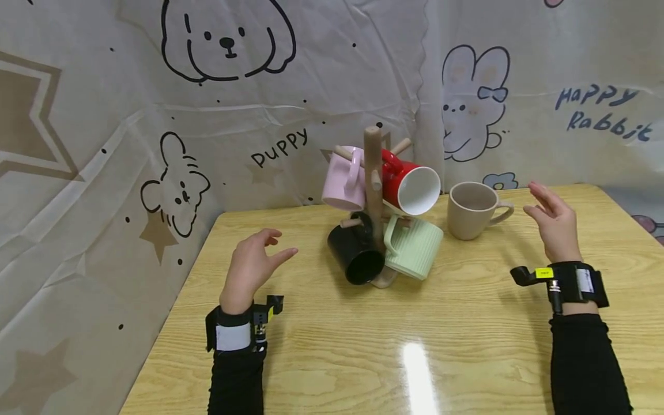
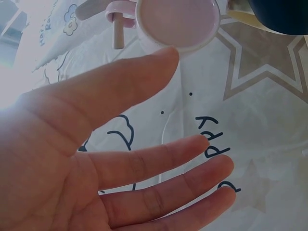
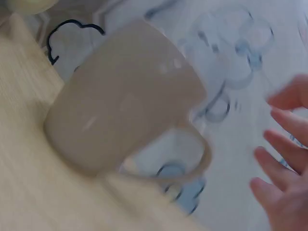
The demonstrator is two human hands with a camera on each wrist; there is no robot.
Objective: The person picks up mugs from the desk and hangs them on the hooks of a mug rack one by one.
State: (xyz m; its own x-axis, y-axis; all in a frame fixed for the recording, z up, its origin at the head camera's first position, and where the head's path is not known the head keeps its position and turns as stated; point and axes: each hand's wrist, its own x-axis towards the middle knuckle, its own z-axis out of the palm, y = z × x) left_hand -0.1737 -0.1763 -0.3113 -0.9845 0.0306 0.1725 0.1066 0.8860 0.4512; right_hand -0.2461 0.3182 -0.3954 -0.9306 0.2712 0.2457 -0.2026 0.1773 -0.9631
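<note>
My right hand (image 1: 556, 223) hovers just right of a beige mug (image 1: 469, 213), which stands upright on the table with its handle toward the fingers. In the right wrist view a gap shows between the fingertips (image 3: 276, 163) and the mug handle (image 3: 208, 156). My left hand (image 1: 254, 262), thumb and fingers spread, is over the table left of a wooden mug tree (image 1: 372, 173) and holds nothing. On the tree hang a pink mug (image 1: 339, 181) and a red mug (image 1: 419, 189) above, with a black mug (image 1: 358, 253) and a ribbed pale green mug (image 1: 417, 248) below.
The wooden table (image 1: 332, 357) runs back to a cloth backdrop (image 1: 363, 75) printed with animals and stars. The backdrop also borders the table's left side. A bare peg (image 1: 402, 146) of the mug tree sticks out at the upper right.
</note>
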